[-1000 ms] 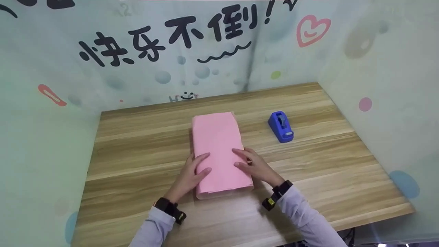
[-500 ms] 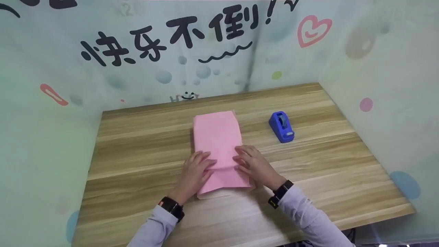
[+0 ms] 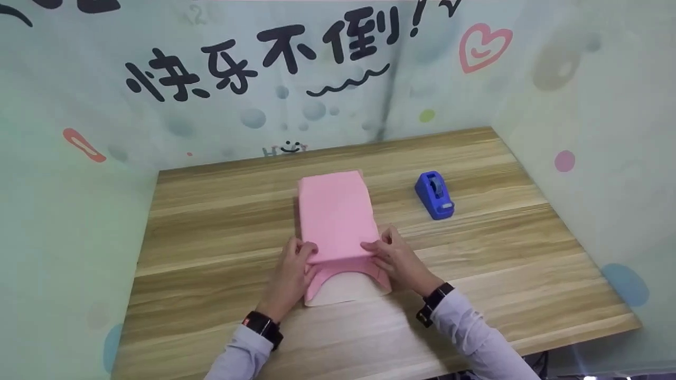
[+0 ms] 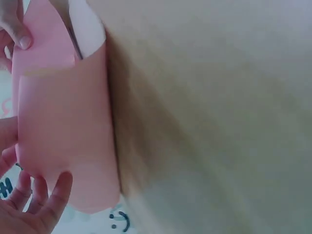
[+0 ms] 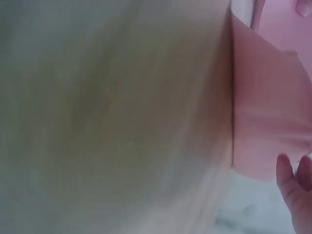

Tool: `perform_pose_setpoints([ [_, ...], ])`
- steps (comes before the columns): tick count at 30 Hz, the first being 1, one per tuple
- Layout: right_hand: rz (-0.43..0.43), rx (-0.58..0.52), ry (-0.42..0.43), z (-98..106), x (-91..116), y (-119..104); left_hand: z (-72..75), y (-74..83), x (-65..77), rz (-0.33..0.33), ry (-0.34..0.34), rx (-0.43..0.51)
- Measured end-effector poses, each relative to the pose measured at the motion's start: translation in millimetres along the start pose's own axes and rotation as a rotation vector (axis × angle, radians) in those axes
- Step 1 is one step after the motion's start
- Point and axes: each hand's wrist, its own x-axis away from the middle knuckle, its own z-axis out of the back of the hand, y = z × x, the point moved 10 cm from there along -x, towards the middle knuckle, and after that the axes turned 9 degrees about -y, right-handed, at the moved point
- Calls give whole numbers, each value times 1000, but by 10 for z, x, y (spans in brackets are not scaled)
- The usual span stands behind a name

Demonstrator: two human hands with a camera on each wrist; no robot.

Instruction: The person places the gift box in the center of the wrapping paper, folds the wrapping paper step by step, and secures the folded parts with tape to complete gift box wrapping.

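Pink wrapping paper (image 3: 338, 211) covers a box-shaped bundle on the wooden table, with its long side running away from me. At its near end the top flap of paper bends downward with a curved edge, and a pale, off-white layer (image 3: 346, 289) sticks out below it. My left hand (image 3: 288, 272) pinches the paper at the left near corner, thumb on top. At the opposite corner, my right hand (image 3: 404, 264) pinches it too, its thumb on the top face. In the left wrist view the pink side wall (image 4: 68, 131) curves round an open end.
A blue tape dispenser (image 3: 434, 195) stands on the wooden table (image 3: 211, 221), to the right of the bundle. Printed cloth walls (image 3: 222, 121) enclose the table at the back and both sides.
The near part of the pink paper has bent down and inward, exposing the pale layer beneath. Both hands have shifted from lying along the sides to pinching the near corners.
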Motion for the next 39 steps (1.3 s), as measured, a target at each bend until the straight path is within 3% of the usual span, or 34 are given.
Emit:
perform_pose_setpoints([
  [2,-19,-29,-17,-28,30,40,-40,-65,35,52,-9,55],
  [4,66,146,4,-18,65,-53,-78,-120,72,102,-9,99],
  [10,92,116,39,-9,87,-81,-153,-150,114,166,-12,177],
  [13,81,120,63,0,93,-90,-145,-111,109,180,-46,107],
  [16,60,131,64,-6,91,-96,-66,-29,88,172,-49,-59],
  [19,68,159,56,-8,91,-114,11,185,-19,77,-32,-243],
  [21,72,190,56,0,95,-124,-4,398,-128,-35,-24,-312],
  [25,17,273,73,21,104,-111,-261,817,-342,-268,-96,-382],
  [27,-46,274,76,21,105,-77,-403,967,-418,-351,-110,-439],
  [30,-145,232,81,20,114,-23,-548,1089,-505,-413,-105,-532],
  [33,-248,184,79,34,138,8,-614,1130,-569,-433,-110,-564],
  [36,-308,254,43,37,156,-26,-647,1154,-614,-461,-129,-558],
  [39,-296,385,-16,-5,149,-100,-675,1168,-647,-489,-147,-561],
])
